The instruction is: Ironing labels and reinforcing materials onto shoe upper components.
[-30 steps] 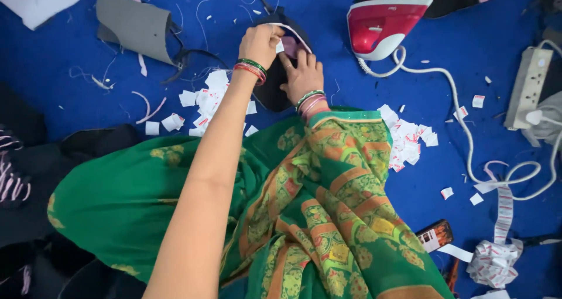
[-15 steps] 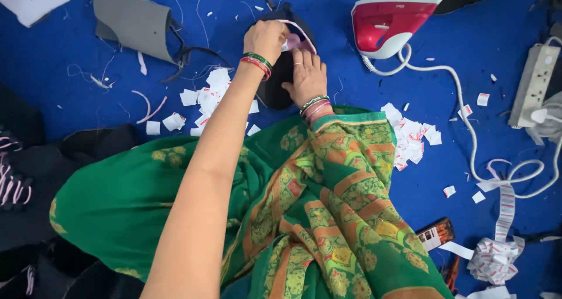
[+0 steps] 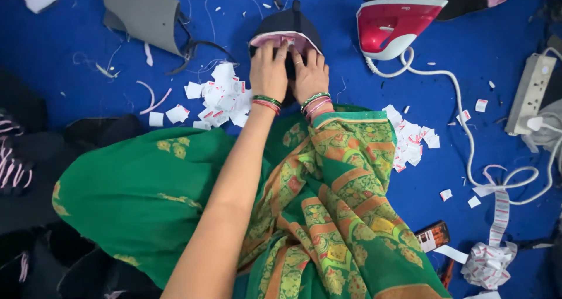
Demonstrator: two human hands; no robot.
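Dark cap (image 3: 285,26) with pink lining on blue mat (image 3: 70,59), dead ahead. Left hand (image 3: 268,70) and right hand (image 3: 310,73) flat on it, side by side, fingers together, pressing, no pinch.

A: What's the cap (image 3: 286,27) under the left hand (image 3: 268,72) and right hand (image 3: 310,75) made of?

B: Dark matt cloth, with a paler pink cloth lining at the rim.

A: And the iron (image 3: 396,25)?

B: Glossy plastic, red and white, smooth. Its cord (image 3: 468,129) looks like smooth white plastic too.

A: The scraps (image 3: 219,97)?

B: Thin white paper tags, matt, slightly curled.

A: The floor cover (image 3: 70,59)?

B: Blue cloth, matt, a bit fuzzy with loose threads.

A: The sari (image 3: 328,205)?

B: Soft woven cloth, green with a patterned orange border, faint sheen.

A: The grey piece (image 3: 143,15)?

B: Stiff matt felt-like cloth.
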